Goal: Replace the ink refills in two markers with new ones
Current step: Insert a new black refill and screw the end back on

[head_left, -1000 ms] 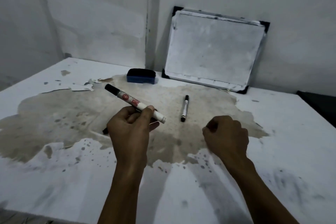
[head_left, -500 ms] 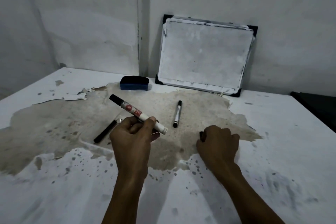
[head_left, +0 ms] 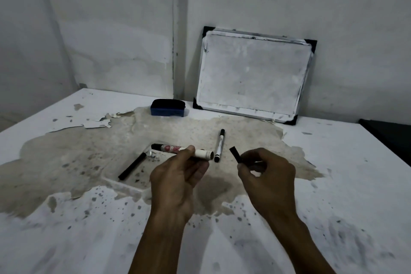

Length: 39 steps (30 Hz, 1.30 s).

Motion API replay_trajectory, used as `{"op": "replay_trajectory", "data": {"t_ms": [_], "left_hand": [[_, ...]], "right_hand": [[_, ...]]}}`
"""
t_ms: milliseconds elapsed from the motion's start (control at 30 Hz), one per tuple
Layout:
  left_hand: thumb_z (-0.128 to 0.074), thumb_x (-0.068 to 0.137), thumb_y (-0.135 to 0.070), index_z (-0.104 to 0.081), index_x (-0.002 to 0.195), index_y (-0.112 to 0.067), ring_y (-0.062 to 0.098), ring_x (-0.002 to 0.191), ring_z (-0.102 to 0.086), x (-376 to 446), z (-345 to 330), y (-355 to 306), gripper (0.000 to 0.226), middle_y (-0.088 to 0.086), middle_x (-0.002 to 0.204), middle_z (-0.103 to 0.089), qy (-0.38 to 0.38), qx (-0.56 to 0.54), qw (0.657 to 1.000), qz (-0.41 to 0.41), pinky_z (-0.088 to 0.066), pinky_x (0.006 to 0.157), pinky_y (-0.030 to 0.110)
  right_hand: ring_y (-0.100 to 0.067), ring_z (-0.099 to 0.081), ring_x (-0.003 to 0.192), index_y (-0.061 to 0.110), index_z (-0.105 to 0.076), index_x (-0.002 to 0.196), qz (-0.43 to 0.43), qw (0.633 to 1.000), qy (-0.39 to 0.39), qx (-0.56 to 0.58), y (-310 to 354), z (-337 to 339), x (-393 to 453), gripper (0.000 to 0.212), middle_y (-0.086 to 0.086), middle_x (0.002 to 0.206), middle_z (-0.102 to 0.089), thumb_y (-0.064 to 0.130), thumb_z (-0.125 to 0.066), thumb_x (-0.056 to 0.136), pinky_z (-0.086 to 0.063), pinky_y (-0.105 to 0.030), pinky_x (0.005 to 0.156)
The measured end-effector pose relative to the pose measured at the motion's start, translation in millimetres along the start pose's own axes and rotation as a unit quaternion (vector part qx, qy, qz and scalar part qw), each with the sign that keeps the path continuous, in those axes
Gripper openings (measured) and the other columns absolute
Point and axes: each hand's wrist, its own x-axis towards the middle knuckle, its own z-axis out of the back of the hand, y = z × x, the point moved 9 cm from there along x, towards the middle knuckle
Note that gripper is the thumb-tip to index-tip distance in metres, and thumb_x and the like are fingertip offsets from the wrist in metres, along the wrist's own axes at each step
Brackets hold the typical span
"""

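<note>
A white marker with a red label is clamped in the left hand, thumb on top, barrel lying roughly level above the worktop; its black cap end points left and its open rear end points right. A short black refill is pinched in the right hand between thumb and fingers, its free end tilted up and left toward the marker's open end, the two near each other but apart. A second marker, white with black ends, is laid on the worktop just behind the gap between the hands, lengthwise away from the camera. A black stick, marker part or refill cannot be told, is laid diagonally on the worktop left of the left hand, beside a small clear wrapper-like piece that is too blurred to identify. The worktop is white with a large brown stained patch under all these items and dark speckles nearer the camera. A blue eraser is set near the back edge, and a small whiteboard with black corners is leaned against the wall to its right.
</note>
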Motion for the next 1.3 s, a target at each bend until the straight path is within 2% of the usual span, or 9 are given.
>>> {"op": "replay_trajectory", "data": {"t_ms": [67, 200, 333, 533, 733, 867, 1000, 1200, 1300], "left_hand": [[-0.068, 0.086, -0.002, -0.068, 0.072, -0.002, 0.022, 0.065, -0.075, -0.6, -7.2, 3.8, 0.014, 0.017, 0.072, -0.074, 0.014, -0.041, 0.999, 0.032, -0.061, 0.058, 0.026], [-0.067, 0.086, -0.002, -0.066, 0.077, -0.001, 0.022, 0.063, -0.076, -4.7, -21.0, 10.0, 0.01, 0.017, 0.073, -0.075, 0.036, -0.094, 0.992, 0.079, -0.063, 0.059, 0.026], [-0.066, 0.087, -0.002, -0.065, 0.08, 0.0, 0.02, 0.061, -0.076, -8.7, -25.4, 11.4, 0.007, 0.016, 0.07, -0.075, 0.04, -0.097, 0.991, 0.087, -0.062, 0.057, 0.025], [-0.068, 0.085, -0.003, -0.067, 0.074, -0.002, 0.02, 0.062, -0.076, -9.0, -23.4, 5.1, 0.011, 0.016, 0.072, -0.075, 0.045, -0.044, 0.997, 0.054, -0.061, 0.055, 0.025], [-0.067, 0.087, -0.003, -0.07, 0.081, 0.0, 0.019, 0.066, -0.076, -9.9, -27.7, -1.0, 0.007, 0.013, 0.071, -0.076, 0.068, 0.032, 0.997, 0.003, -0.062, 0.059, 0.027], [-0.066, 0.088, -0.002, -0.071, 0.074, 0.0, 0.021, 0.065, -0.077, -14.6, -36.9, 19.1, 0.015, 0.016, 0.073, -0.076, 0.077, -0.053, 0.992, 0.089, -0.063, 0.059, 0.027], [-0.063, 0.089, 0.0, -0.066, 0.09, 0.007, 0.026, 0.058, -0.076, -20.4, -54.5, 42.8, 0.008, 0.023, 0.08, -0.073, 0.089, -0.204, 0.95, 0.219, -0.061, 0.048, 0.029], [-0.069, 0.071, 0.004, -0.067, 0.091, 0.012, 0.035, 0.061, -0.076, -30.9, -73.1, 69.0, 0.022, 0.028, 0.08, -0.075, 0.098, -0.282, 0.897, 0.325, -0.062, 0.06, 0.04], [-0.07, 0.07, 0.004, -0.068, 0.093, 0.01, 0.034, 0.063, -0.076, -32.4, -73.2, 80.2, 0.023, 0.026, 0.089, -0.075, 0.095, -0.28, 0.891, 0.346, -0.063, 0.051, 0.038]], "right_hand": [[-0.002, -0.066, 0.076, 0.016, -0.072, 0.082, 0.065, 0.996, -0.018, 0.051, 28.8, 14.8, -5.8, 0.017, 0.006, 0.077, -0.071, 0.001, -0.075, 0.073, -0.045, -0.001, 0.066], [-0.001, -0.062, 0.079, 0.012, -0.072, 0.085, 0.177, 0.983, -0.025, 0.039, 64.2, 27.4, -15.0, 0.013, 0.004, 0.08, -0.068, 0.003, -0.071, 0.076, -0.042, -0.003, 0.072], [-0.006, -0.062, 0.076, 0.012, -0.073, 0.088, 0.205, 0.979, -0.015, 0.017, 68.1, 25.3, -14.5, 0.012, 0.003, 0.081, -0.068, 0.008, -0.068, 0.078, -0.046, -0.008, 0.07], [-0.018, -0.063, 0.076, 0.018, -0.076, 0.091, 0.214, 0.976, 0.008, -0.026, 61.9, 22.1, -12.0, 0.014, 0.005, 0.086, -0.067, 0.014, -0.066, 0.081, -0.053, -0.039, 0.064], [-0.016, -0.059, 0.07, 0.018, -0.077, 0.089, 0.274, 0.953, 0.035, -0.122, 76.9, 18.0, -10.3, 0.017, 0.003, 0.084, -0.069, 0.01, -0.07, 0.076, -0.047, -0.031, 0.065], [-0.013, -0.065, 0.083, 0.015, -0.074, 0.098, 0.259, 0.964, 0.037, -0.039, 82.9, 18.8, -4.4, 0.022, 0.001, 0.092, -0.071, 0.007, -0.074, 0.078, -0.055, -0.037, 0.073], [-0.009, -0.06, 0.107, 0.013, -0.067, 0.114, 0.229, 0.972, -0.046, 0.012, 85.0, 41.3, -4.4, 0.043, -0.003, 0.111, -0.066, 0.01, -0.08, 0.073, -0.047, -0.02, 0.093], [-0.018, -0.059, 0.108, 0.007, -0.066, 0.114, 0.215, 0.969, -0.119, 0.015, 69.1, 57.9, -12.9, 0.041, -0.01, 0.109, -0.064, 0.007, -0.078, 0.074, -0.043, -0.016, 0.092], [-0.02, -0.058, 0.109, 0.011, -0.067, 0.114, 0.22, 0.97, -0.104, 0.003, 66.0, 52.6, -11.7, 0.036, -0.009, 0.111, -0.062, 0.012, -0.075, 0.078, -0.046, -0.021, 0.09]]}}
